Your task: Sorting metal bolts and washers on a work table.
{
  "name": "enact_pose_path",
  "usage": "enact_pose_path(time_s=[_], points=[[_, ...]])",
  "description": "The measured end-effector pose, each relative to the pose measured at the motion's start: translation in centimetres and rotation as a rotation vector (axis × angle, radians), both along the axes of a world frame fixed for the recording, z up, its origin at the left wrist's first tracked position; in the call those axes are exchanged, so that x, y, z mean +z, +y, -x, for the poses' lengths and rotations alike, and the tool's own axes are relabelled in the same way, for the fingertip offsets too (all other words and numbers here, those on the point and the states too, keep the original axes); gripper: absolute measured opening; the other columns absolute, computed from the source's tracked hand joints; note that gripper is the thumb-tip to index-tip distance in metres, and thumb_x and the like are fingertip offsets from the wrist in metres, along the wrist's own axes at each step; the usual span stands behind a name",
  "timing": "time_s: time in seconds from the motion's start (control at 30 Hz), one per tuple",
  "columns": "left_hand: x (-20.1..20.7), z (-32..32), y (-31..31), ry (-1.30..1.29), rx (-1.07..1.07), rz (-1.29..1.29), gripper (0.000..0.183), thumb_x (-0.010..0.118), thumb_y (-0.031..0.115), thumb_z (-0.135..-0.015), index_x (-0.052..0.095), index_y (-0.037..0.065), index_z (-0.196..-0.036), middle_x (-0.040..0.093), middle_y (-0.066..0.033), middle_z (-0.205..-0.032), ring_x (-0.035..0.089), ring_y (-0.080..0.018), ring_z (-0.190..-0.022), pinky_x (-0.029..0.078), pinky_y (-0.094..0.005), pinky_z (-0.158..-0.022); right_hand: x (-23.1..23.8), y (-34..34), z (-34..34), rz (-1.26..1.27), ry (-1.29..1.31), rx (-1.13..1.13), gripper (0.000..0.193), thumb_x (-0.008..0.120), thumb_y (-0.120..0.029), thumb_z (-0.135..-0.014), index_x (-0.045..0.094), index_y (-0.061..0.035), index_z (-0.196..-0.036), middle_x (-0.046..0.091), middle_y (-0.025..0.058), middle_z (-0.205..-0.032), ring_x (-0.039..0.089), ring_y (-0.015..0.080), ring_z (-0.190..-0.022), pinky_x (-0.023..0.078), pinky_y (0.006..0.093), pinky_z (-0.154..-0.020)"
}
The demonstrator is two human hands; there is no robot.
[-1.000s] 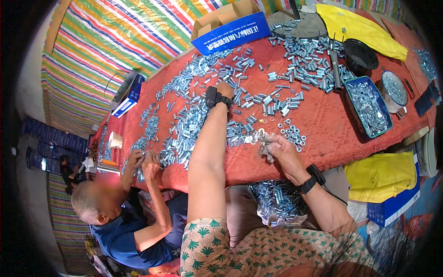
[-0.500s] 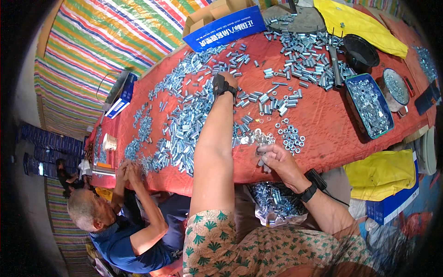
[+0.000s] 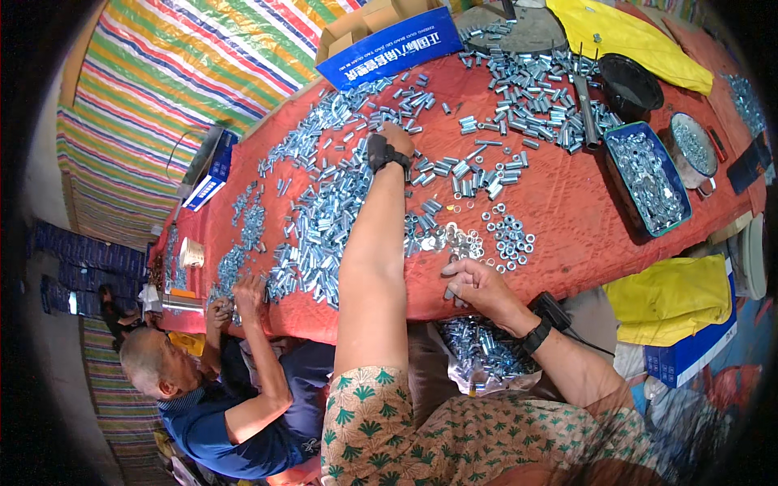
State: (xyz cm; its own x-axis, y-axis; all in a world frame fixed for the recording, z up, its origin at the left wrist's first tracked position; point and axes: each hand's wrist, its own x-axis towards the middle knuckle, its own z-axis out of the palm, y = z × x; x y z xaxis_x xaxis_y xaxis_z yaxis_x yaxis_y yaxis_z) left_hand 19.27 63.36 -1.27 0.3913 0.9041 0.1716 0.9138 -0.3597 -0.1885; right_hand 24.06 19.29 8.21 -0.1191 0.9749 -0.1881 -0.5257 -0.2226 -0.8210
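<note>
Your left hand (image 3: pixel 397 139) stretched far across the red table (image 3: pixel 567 211), fingers hidden among bolts (image 3: pixel 324 219), grip unclear, your right hand (image 3: pixel 474 285) at near edge, fingers curled pinching a bolt (image 3: pixel 448 293), washers (image 3: pixel 510 236) just beyond

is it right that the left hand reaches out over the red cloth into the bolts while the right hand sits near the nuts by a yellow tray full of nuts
Not quite: the tray of nuts is blue, not yellow, as the head view shows. The rest holds: the left hand reaches over the red cloth into the bolts, and the right hand sits near the loose nuts.
</note>
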Motion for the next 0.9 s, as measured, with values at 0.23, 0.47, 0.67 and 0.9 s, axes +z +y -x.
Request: enact_pose_path(time_s=[0.23,0.47,0.67,0.9], points=[[2.4,2.9,-0.8,-0.132,-0.024,-0.014,0.033,0.062,0.021,-0.082,0.061,-0.005,-0.103,0.067,-0.0265,-0.094,0.067,-0.0393,-0.09,0.054,-0.0467,-0.074,-0.7,0.1,1.9,-0.099,-0.131,0.086,0.027,0.057,-0.007,-0.093,0.052,-0.0001,-0.119,0.058,-0.0029,-0.082,0.051,0.0028,-0.07,0.044,0.0193,-0.065],[8.9,6.2,-5.3,-0.59,0.039,0.129,0.039,0.061,0.017,-0.075,0.055,-0.012,-0.101,0.064,-0.0323,-0.096,0.064,-0.0453,-0.091,0.052,-0.0486,-0.078,1.0,0.0,1.9,-0.186,-0.233,0.099,0.028,0.057,-0.005,-0.091,0.052,0.0012,-0.118,0.049,-0.0064,-0.076,0.046,0.0013,-0.068,0.04,0.0184,-0.06],[9.9,8.7,-7.7,-0.751,-0.21,0.243,0.048,0.069,0.028,-0.075,0.052,-0.008,-0.103,0.064,-0.0291,-0.094,0.063,-0.042,-0.094,0.049,-0.0473,-0.08,0.8,-0.4,1.6,-0.175,-0.263,0.097,0.028,0.059,-0.005,-0.09,0.053,0.0011,-0.117,0.053,-0.0049,-0.078,0.049,0.0019,-0.069,0.042,0.0194,-0.061],[11.1,9.2,-11.1,-0.328,-0.205,0.254,0.038,0.068,0.031,-0.084,0.058,-0.003,-0.1,0.064,-0.023,-0.098,0.061,-0.0402,-0.093,0.047,-0.0464,-0.079,-0.1,-0.2,2.5,-0.232,-0.342,0.099,0.025,0.059,-0.002,-0.09,0.054,0.0011,-0.114,0.056,-0.0025,-0.079,0.052,0.0038,-0.07,0.044,0.0209,-0.062]])
